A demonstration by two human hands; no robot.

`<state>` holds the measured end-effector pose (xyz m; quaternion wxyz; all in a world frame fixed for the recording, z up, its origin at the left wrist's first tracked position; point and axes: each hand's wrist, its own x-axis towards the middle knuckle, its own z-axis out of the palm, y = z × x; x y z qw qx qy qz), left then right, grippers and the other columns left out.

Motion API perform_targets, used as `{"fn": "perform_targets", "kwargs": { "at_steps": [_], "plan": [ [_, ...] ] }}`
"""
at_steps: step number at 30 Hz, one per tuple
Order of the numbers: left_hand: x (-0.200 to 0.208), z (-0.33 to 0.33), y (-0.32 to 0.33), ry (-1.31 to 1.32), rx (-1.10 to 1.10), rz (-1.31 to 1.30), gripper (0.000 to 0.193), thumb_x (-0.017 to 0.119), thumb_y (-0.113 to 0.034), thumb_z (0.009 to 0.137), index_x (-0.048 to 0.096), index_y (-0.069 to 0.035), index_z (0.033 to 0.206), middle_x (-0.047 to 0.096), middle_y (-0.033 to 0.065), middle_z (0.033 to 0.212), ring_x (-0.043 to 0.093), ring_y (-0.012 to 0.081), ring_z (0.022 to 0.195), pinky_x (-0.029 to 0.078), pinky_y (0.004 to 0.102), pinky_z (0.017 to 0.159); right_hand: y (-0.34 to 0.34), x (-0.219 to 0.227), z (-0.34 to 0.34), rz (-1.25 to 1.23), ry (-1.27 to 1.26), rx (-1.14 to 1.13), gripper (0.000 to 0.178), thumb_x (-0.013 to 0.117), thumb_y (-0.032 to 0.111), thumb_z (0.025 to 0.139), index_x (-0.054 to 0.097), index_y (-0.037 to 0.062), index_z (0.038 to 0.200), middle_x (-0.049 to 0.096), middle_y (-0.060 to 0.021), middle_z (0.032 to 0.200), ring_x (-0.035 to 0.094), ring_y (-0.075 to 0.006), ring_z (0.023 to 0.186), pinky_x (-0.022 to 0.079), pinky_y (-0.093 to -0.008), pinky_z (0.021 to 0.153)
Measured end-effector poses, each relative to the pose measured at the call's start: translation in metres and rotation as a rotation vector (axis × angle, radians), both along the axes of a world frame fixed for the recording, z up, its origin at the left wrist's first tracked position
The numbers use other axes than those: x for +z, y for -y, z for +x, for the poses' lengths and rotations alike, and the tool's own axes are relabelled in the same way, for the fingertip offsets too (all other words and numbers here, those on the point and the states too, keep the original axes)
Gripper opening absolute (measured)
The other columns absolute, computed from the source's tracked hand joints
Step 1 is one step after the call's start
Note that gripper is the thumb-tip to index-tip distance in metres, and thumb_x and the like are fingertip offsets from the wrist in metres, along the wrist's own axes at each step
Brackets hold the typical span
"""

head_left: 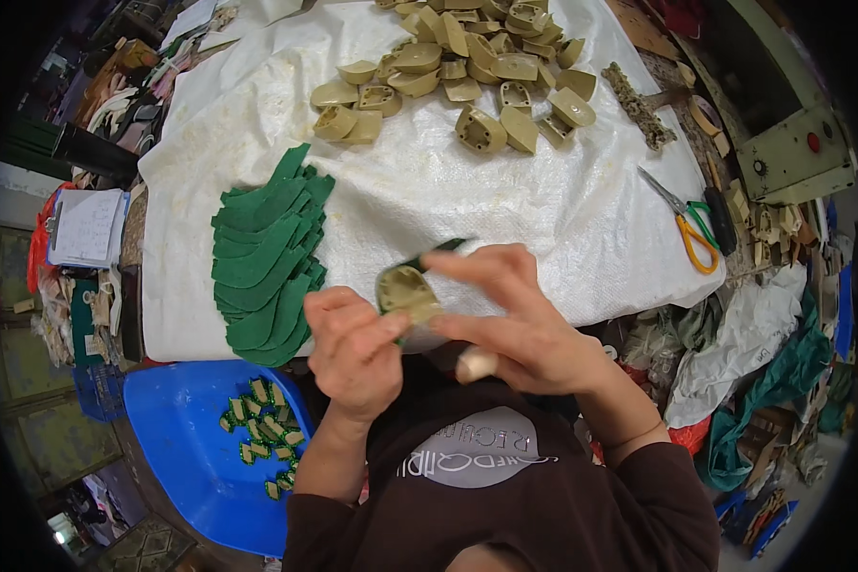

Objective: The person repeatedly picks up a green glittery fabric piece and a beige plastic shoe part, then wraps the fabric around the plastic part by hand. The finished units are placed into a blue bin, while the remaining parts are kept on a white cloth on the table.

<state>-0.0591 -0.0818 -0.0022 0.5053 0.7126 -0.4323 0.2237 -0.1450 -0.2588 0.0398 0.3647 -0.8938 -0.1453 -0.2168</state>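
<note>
1. Pinched in the left hand (pixel 353 353), above the white woven sheet's (pixel 381 200) near edge: a hollow tan shoe heel (pixel 405 289), apparently part-wrapped in a dark green strip (pixel 456 244).
2. Also at that edge: right hand (pixel 534 329), blurred, fingers spread against the heel; cannot tell whether gripping.
3. Seemingly done: green-covered heels (pixel 267 434) in the blue basin (pixel 181 429), off the sheet's near-left corner.
4. Apparently remaining: many bare heels (pixel 458 57) on the sheet's far part, stacked green strips (pixel 267 253) on its left.

Hollow beige piece (pixel 405 289), cavity facing up; blurred dark green strip (pixel 455 245) at far edge.
</note>
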Motion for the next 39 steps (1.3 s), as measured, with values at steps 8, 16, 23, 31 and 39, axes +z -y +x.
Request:
{"fn": "perform_targets", "kwargs": {
  "at_steps": [8,16,23,31,39],
  "plan": [
    [0.017,-0.012,0.014,-0.134,-0.129,-0.261,0.029,0.072,0.007,0.067,0.061,-0.01,0.087,0.051,0.0087,0.085,0.053,0.0264,0.078,0.044,0.0369,0.072,-0.016,-0.046,-0.016,1.209,-0.346,-0.052,0.035,0.06,0.024,0.091,0.05,0.0016,0.115,0.058,-0.0135,0.113,0.057,-0.0212,0.104,0.044,-0.0345,0.091],
    [0.014,-0.022,0.011,-0.057,-0.233,0.056,0.028,0.067,0.0,0.079,0.051,-0.007,0.101,0.061,0.0122,0.091,0.062,0.0285,0.082,0.046,0.0351,0.067,-0.022,-0.041,-0.036,1.491,-0.263,-0.017,0.025,0.043,0.016,0.099,0.049,-0.0036,0.112,0.061,-0.016,0.108,0.061,-0.0202,0.097,0.049,-0.0326,0.087],
    [0.018,-0.026,0.02,0.135,-0.112,0.224,0.024,0.063,0.002,0.068,0.054,-0.004,0.09,0.058,0.0117,0.087,0.055,0.0241,0.068,0.034,0.0335,0.056,-0.025,-0.033,-0.039,1.218,-0.37,-0.126,0.027,0.044,0.015,0.096,0.056,-0.0027,0.113,0.065,-0.0104,0.094,0.062,-0.0147,0.083,0.049,-0.0297,0.074],
    [0.014,-0.02,0.024,0.131,-0.108,0.264,0.015,0.06,0.001,0.071,0.05,-0.001,0.082,0.055,0.0114,0.081,0.047,0.0237,0.059,0.032,0.0354,0.051,-0.016,-0.02,-0.03,0.639,-0.338,-0.171,0.032,0.049,0.019,0.092,0.057,-0.0032,0.113,0.065,-0.0125,0.095,0.063,-0.0182,0.085,0.048,-0.0303,0.074],
    [0.009,-0.021,0.019,-0.469,-0.545,-0.113,0.029,0.065,0.017,0.067,0.046,0.0,0.08,0.061,0.017,0.091,0.064,0.0304,0.084,0.053,0.0358,0.072,0.027,-0.029,-0.013,1.128,-0.681,0.263,0.041,0.069,0.012,0.083,0.054,-0.0018,0.119,0.061,-0.0088,0.106,0.06,-0.0159,0.098,0.049,-0.0308,0.087]
  ]
}}
